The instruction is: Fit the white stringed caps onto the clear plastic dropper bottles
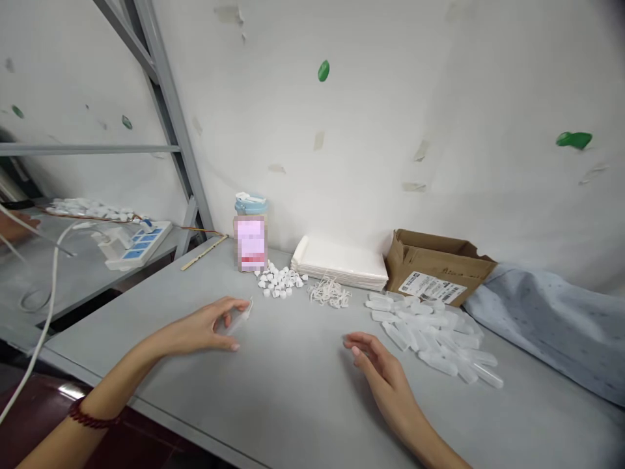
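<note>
My left hand [209,327] hovers over the left middle of the table, its thumb and forefinger spread apart. A slim translucent tube [238,321] with a thin white piece at its upper end lies slanted by those fingers, blurred; whether they touch it is unclear. To the right, my right hand [381,378] is half curled with a gap between thumb and fingers, and nothing shows in it. Nearest to it is a heap of clear plastic tubes [434,335]. Small white caps [280,281] and a pile of thin white strips [330,292] lie farther back between the hands.
Along the wall stand a blue-lidded container [251,206], a stack of white foam sheets [344,260] and an opened cardboard box [437,270]. Pale blue cloth [547,326] covers the right side. A power strip [141,246], cables and a metal frame [168,98] are at left.
</note>
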`<move>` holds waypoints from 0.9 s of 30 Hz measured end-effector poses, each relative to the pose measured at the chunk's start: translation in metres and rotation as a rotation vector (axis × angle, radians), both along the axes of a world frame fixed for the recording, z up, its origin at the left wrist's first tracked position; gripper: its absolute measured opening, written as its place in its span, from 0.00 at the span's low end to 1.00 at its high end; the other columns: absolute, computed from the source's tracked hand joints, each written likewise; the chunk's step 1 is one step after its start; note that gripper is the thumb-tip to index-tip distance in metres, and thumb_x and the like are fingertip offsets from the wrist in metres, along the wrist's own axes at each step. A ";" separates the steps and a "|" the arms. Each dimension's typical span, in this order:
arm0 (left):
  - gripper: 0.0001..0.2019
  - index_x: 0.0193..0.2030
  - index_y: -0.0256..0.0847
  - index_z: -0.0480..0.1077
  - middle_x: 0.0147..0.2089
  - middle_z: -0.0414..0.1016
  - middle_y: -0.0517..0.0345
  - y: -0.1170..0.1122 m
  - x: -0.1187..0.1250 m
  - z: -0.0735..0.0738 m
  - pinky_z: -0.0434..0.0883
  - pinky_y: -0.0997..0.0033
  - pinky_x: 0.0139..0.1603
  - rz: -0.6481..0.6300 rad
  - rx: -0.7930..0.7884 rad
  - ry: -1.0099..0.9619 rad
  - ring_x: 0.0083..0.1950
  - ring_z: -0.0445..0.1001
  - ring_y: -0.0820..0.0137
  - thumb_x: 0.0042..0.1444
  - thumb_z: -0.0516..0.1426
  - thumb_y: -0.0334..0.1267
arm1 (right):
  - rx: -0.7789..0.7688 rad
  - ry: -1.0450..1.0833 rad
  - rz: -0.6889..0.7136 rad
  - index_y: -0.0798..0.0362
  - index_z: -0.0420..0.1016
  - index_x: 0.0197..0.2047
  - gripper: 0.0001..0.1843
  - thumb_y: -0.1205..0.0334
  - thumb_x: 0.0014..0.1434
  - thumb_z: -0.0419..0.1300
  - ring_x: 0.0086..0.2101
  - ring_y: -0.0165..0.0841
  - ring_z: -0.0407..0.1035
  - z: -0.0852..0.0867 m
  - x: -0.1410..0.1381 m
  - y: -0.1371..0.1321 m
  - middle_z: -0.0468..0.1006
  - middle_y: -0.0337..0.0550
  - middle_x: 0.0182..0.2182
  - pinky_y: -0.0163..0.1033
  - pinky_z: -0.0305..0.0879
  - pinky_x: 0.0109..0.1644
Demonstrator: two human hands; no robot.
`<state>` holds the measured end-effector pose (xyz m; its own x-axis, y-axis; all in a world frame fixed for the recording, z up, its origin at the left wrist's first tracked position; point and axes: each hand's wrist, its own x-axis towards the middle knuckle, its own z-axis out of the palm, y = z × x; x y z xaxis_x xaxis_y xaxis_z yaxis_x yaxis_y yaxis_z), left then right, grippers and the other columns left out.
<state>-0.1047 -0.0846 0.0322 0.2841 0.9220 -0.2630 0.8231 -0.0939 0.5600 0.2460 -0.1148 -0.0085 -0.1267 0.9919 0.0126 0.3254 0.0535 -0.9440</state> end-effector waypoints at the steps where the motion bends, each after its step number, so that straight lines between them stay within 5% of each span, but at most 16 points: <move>1: 0.36 0.62 0.45 0.58 0.50 0.66 0.54 0.001 -0.001 0.003 0.67 0.70 0.44 -0.015 -0.022 0.018 0.44 0.67 0.65 0.46 0.60 0.54 | -0.001 0.005 -0.006 0.52 0.71 0.46 0.22 0.45 0.59 0.52 0.44 0.41 0.71 0.000 0.000 0.000 0.77 0.51 0.46 0.45 0.67 0.48; 4: 0.36 0.60 0.44 0.60 0.44 0.65 0.57 0.005 0.000 0.010 0.66 0.70 0.45 -0.027 -0.030 0.061 0.44 0.68 0.64 0.44 0.61 0.52 | 0.013 0.023 -0.008 0.53 0.70 0.46 0.22 0.44 0.58 0.53 0.44 0.42 0.71 0.001 0.000 0.000 0.77 0.51 0.45 0.45 0.66 0.48; 27: 0.29 0.57 0.51 0.66 0.40 0.65 0.58 0.015 -0.004 0.010 0.67 0.74 0.40 -0.090 -0.076 0.000 0.40 0.67 0.66 0.46 0.60 0.52 | -0.042 0.043 0.004 0.51 0.68 0.47 0.21 0.44 0.58 0.54 0.51 0.42 0.68 0.002 0.001 -0.001 0.75 0.51 0.49 0.47 0.66 0.52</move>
